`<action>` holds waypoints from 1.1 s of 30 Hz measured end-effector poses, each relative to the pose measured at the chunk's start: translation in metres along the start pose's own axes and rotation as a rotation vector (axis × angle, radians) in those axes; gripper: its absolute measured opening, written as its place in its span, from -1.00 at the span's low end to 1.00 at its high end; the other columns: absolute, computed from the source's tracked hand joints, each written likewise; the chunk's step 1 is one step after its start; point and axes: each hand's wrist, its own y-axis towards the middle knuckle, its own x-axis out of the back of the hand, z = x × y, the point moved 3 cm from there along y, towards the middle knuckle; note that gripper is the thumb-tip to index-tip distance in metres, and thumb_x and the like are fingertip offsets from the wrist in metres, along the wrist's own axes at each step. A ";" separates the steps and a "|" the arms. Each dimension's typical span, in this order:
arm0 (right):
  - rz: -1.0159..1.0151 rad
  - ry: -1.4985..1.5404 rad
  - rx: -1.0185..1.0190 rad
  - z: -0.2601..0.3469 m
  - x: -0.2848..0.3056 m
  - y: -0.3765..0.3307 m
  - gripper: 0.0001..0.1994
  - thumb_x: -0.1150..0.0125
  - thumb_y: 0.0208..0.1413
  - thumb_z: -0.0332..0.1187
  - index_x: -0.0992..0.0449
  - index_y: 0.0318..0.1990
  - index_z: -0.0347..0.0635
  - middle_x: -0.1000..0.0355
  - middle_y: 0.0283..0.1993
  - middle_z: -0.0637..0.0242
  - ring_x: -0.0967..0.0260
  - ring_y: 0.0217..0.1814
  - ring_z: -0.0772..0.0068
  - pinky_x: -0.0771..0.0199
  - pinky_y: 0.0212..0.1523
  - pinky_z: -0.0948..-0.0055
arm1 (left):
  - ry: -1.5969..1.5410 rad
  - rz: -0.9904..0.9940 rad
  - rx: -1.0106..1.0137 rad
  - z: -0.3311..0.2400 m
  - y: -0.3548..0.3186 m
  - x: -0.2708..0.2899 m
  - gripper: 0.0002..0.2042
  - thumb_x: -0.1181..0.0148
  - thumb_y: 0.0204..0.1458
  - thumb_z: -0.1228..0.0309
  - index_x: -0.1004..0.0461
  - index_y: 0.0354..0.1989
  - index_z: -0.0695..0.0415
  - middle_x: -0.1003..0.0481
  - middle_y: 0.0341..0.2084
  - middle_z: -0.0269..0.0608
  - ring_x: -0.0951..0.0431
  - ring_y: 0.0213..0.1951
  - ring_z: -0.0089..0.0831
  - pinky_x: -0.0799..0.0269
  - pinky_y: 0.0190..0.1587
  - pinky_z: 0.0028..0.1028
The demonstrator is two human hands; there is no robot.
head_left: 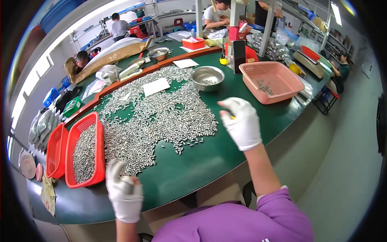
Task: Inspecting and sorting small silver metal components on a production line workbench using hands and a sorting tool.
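Head view | left hand (124,193) curled at counter's (189,161) near edge, cannot tell if pinching | right hand (242,123) loosely bent, fingertips apart, toward right edge | metal pins (173,115) spread toward far edge | likely hand-picking pins; next pick calls for light fingertip pinch

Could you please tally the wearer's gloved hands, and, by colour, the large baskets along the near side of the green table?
White-gloved hands: 2
Red rectangular plastic baskets: 2
Pink rectangular plastic basket: 1
Total: 5
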 end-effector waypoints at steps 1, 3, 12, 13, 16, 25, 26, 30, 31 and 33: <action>0.044 -0.076 -0.092 -0.012 0.003 -0.007 -0.80 -0.32 -0.12 -0.41 -0.59 -0.26 -0.08 -0.52 -0.22 0.25 -0.46 -0.16 0.16 -0.49 -0.09 0.26 | -0.067 0.069 0.088 -0.009 -0.008 -0.008 -0.79 -0.17 -0.26 0.74 -0.29 -0.54 0.17 -0.41 0.01 -0.04 -0.27 0.21 0.11 -0.29 0.16 -0.13; 0.139 -0.174 -0.211 -0.039 0.004 -0.023 -0.74 -0.34 -0.12 -0.36 -0.58 -0.20 -0.11 -0.51 -0.15 0.24 -0.46 -0.10 0.16 -0.48 -0.05 0.26 | -0.023 0.220 0.070 -0.023 -0.010 -0.019 -0.84 -0.25 -0.29 0.66 -0.40 -0.57 0.16 -0.40 0.05 -0.03 -0.26 0.21 0.15 -0.27 0.16 -0.11; 0.310 -0.338 -0.293 -0.062 -0.009 -0.047 -0.72 -0.36 -0.10 -0.24 -0.61 -0.19 -0.07 -0.49 -0.15 0.26 -0.44 -0.11 0.18 -0.47 -0.05 0.26 | -0.081 0.275 0.153 -0.024 -0.021 -0.036 -0.82 -0.30 -0.31 0.64 -0.45 -0.51 0.14 -0.36 0.10 -0.01 -0.23 0.22 0.16 -0.29 0.13 -0.14; 0.309 -0.330 -0.299 -0.063 -0.009 -0.048 -0.74 -0.35 -0.10 -0.25 -0.61 -0.21 -0.07 -0.49 -0.15 0.27 -0.44 -0.11 0.18 -0.48 -0.05 0.25 | -0.073 0.275 0.152 -0.025 -0.021 -0.035 -0.82 -0.31 -0.32 0.64 -0.46 -0.51 0.14 -0.36 0.10 -0.02 -0.23 0.22 0.16 -0.28 0.13 -0.13; 0.284 -0.339 -0.331 -0.065 -0.009 -0.051 -0.81 -0.31 -0.04 -0.30 -0.58 -0.25 -0.11 -0.49 -0.16 0.24 -0.45 -0.11 0.14 -0.47 -0.06 0.21 | -0.078 0.263 0.112 -0.025 -0.021 -0.035 -0.81 -0.34 -0.34 0.60 -0.48 -0.51 0.11 -0.41 0.05 -0.03 -0.27 0.17 0.20 -0.27 0.12 -0.08; 0.409 0.749 -0.696 0.014 0.027 -0.102 -0.59 -0.08 0.26 -0.29 -0.29 0.20 -0.25 -0.33 -0.33 0.44 -0.22 -0.38 0.70 -0.35 -0.29 0.65 | -0.141 0.281 0.197 -0.019 -0.019 -0.040 -0.83 -0.26 -0.27 0.64 -0.45 -0.48 0.15 -0.39 0.11 -0.08 -0.22 0.26 0.07 -0.17 0.24 -0.16; 0.541 0.691 -0.595 0.037 0.027 -0.107 -0.52 -0.08 0.22 -0.38 -0.23 0.28 -0.20 -0.32 -0.29 0.43 -0.22 -0.32 0.69 -0.35 -0.20 0.64 | -0.130 0.297 0.213 -0.019 -0.020 -0.039 -0.84 -0.27 -0.27 0.64 -0.45 -0.49 0.15 -0.38 0.12 -0.08 -0.21 0.27 0.07 -0.16 0.25 -0.17; 0.979 0.732 -0.500 0.083 0.033 -0.127 -0.39 -0.04 0.22 -0.36 -0.06 0.41 0.00 -0.44 -0.38 0.38 -0.29 -0.50 0.57 -0.40 -0.33 0.58 | -0.173 0.358 0.237 -0.025 -0.022 -0.040 -0.83 -0.28 -0.28 0.66 -0.45 -0.51 0.17 -0.37 0.14 -0.07 -0.16 0.31 0.07 -0.16 0.25 -0.18; 0.964 0.661 -0.360 0.090 0.031 -0.129 -0.39 -0.04 0.19 -0.39 -0.08 0.40 0.00 -0.46 -0.40 0.32 -0.36 -0.52 0.45 -0.44 -0.36 0.52 | -0.192 0.362 0.229 -0.028 -0.023 -0.041 -0.83 -0.29 -0.29 0.66 -0.44 -0.51 0.17 -0.36 0.15 -0.07 -0.16 0.31 0.06 -0.16 0.25 -0.18; 0.904 0.514 -0.115 0.103 0.024 -0.131 -0.36 -0.05 0.06 -0.50 -0.15 0.37 0.02 -0.49 -0.45 0.18 -0.48 -0.51 0.16 -0.51 -0.44 0.33 | -0.186 0.374 0.236 -0.030 -0.024 -0.042 -0.82 -0.29 -0.30 0.66 -0.43 -0.52 0.16 -0.35 0.16 -0.08 -0.15 0.32 0.07 -0.16 0.24 -0.17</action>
